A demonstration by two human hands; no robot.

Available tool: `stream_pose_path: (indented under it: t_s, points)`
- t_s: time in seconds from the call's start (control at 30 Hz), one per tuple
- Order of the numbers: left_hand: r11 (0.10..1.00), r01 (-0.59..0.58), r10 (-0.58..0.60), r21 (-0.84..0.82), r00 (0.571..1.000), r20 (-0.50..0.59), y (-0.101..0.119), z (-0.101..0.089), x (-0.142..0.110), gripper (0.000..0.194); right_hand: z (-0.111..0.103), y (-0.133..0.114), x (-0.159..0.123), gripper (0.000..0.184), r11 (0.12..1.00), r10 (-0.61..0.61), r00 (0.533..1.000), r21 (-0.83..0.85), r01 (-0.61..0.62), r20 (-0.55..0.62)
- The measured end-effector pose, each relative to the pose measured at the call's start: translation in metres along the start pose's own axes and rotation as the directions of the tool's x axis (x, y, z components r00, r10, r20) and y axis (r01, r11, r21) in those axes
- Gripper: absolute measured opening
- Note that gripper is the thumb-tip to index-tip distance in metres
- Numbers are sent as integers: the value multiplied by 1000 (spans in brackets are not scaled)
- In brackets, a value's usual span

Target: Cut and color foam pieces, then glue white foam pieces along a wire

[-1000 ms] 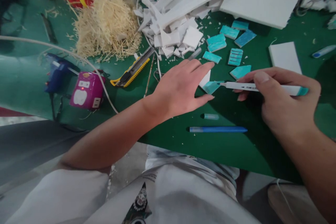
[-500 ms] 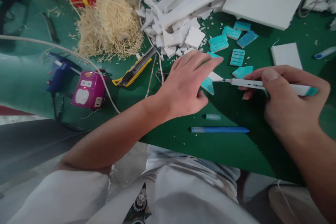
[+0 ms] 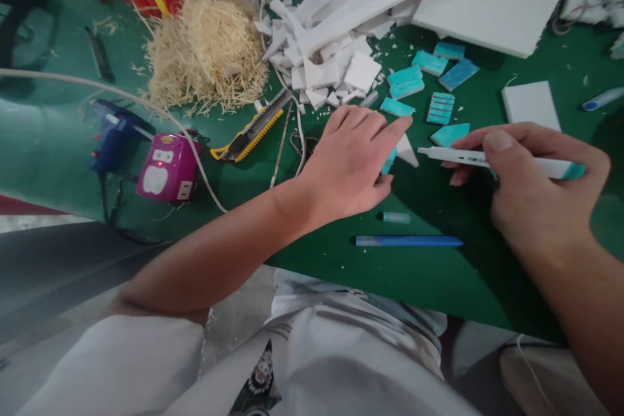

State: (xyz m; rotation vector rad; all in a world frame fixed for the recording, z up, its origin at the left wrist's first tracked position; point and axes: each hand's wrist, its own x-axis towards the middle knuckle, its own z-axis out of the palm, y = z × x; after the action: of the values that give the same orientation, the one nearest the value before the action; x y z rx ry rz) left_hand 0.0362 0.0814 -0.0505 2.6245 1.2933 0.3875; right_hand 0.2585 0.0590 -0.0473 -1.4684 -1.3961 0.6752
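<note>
A small foam-board piece (image 3: 406, 151), part white and part teal, lies on the green table under the fingertips of my left hand (image 3: 347, 159). Those fingers close around its left side and hide much of it. In my right hand (image 3: 533, 175) is a white marker with a teal end (image 3: 468, 156), pinched between thumb and fingers. Its tip points left, just short of the piece's white corner. Several teal-coloured foam pieces (image 3: 441, 108) lie beyond both hands. Nearer my body are the marker's loose cap (image 3: 396, 217) and a blue pen (image 3: 409, 241).
A yellow utility knife (image 3: 251, 132) lies left of my left hand. White foam scraps (image 3: 324, 71) and pale wood shavings (image 3: 209, 52) are heaped behind. Further left are a blue glue gun (image 3: 114, 133), a magenta power block (image 3: 168, 168) and a white cable (image 3: 199, 166).
My left hand has turned the foam piece, so its white part now faces the marker. The marker's tip has come off the piece and moved slightly right.
</note>
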Motion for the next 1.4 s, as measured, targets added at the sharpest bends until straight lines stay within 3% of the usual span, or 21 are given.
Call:
stream_pose_path:
  t_s: [0.17,0.37,0.67,0.93,1.1,1.4]
  points:
    - [997,-18,18,-72,1000,-12,-8,-3,-3,67,0,-1,2,20,1000,6,1000,-3,-6,19]
    - [994,-20,25,-112,999,44,-18,-7,-2,65,0,-10,4,15,997,69,992,-31,-66,109]
    - [979,-94,109,-181,991,76,-28,-10,1,64,1,-7,6,13,996,80,985,-36,-76,154]
    - [978,-106,123,-181,989,81,-28,-10,3,65,0,-5,4,19,991,114,979,-81,-102,168]
    - [976,-107,124,-188,989,77,-28,-9,3,65,1,-7,5,12,991,122,982,-72,-113,142]
    - [978,-108,124,-178,989,79,-26,-8,3,60,2,-9,6,15,984,169,976,-76,-160,138]
